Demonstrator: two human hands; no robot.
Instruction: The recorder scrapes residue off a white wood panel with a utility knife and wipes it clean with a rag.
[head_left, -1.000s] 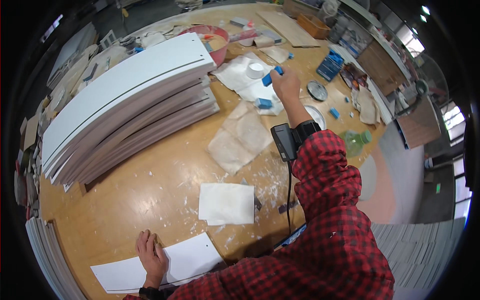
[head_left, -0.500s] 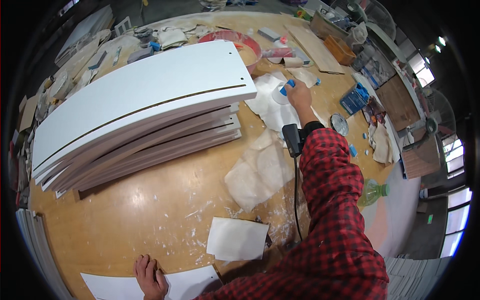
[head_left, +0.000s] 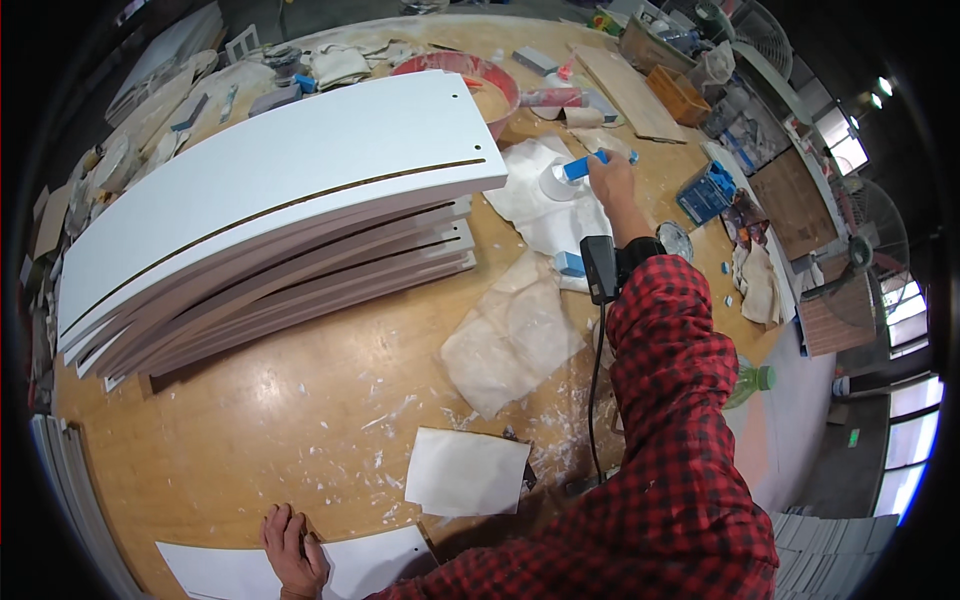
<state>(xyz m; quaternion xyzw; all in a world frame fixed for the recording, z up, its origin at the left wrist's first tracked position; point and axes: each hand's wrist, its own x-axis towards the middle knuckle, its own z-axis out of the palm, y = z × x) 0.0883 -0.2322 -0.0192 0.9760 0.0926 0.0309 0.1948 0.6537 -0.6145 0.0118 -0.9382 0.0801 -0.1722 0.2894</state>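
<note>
In my right hand (head_left: 612, 182), held closed, is a blue bar-shaped piece (head_left: 584, 167). Its end meets the mouth of a small white cup (head_left: 558, 184), which stands on a crumpled white sheet (head_left: 537, 215). At the near edge, a white panel (head_left: 375, 560) lies under my left hand (head_left: 293, 555); the fingers stretch slightly bent across its far edge. A folded whitish cloth (head_left: 468, 472) is just beyond that panel, with a translucent crumpled sheet (head_left: 510, 335) farther off. Close to my right wrist sits a blue block (head_left: 569, 264).
A tall stack of curved white panels (head_left: 280, 180) fills the left-middle of the table. Behind it is a red basin (head_left: 500, 80). To the right are a blue tin (head_left: 706, 192), a round lid (head_left: 675, 240), a green bottle (head_left: 750, 383) and rags (head_left: 757, 283).
My right hand has shifted slightly right, and more of the blue bar-shaped piece now shows at the cup. The blue block near the wrist has come into sight. My left hand stays on the panel.
</note>
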